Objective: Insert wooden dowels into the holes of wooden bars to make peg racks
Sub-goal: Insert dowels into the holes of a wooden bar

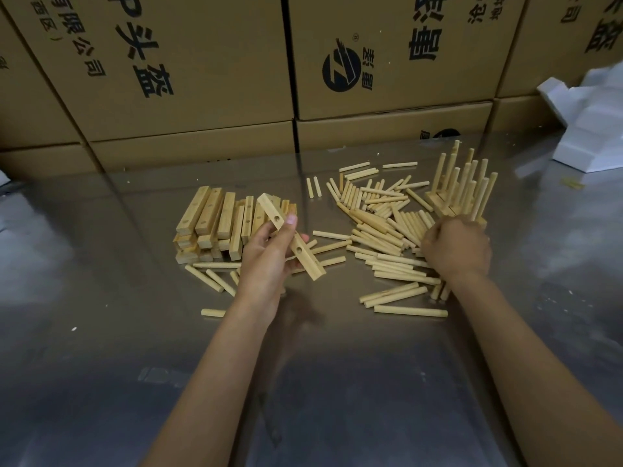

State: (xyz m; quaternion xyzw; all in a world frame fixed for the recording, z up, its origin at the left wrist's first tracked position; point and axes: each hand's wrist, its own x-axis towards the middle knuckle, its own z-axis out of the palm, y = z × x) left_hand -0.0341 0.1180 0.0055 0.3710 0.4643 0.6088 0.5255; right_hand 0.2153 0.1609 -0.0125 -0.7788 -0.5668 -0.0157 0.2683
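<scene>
We see the left hand [269, 254] gripping a pale rectangular wooden bar [290, 235], thumb and fingers curled round its middle, the bar held slantwise above the shiny grey metal tabletop [101, 298]. Two round holes show in the bar's upper face, one just beside the thumb tip, one lower by the fingers. Just beyond and to the left of this hand lies a stack of pale drilled wooden bars [215, 227].

The right hand [455, 247] rests knuckles-up on the heap of short pale round wooden dowels [381, 224], fingers curled down into them; we cannot tell whether it holds one. Loose dowels spread between the two hands and under the right wrist. Just beyond the right hand stand finished peg racks with upright dowels [462, 187]. Behind everything rise brown printed cardboard boxes [202, 62], and far right of the right hand sits white foam packing [593, 123].
</scene>
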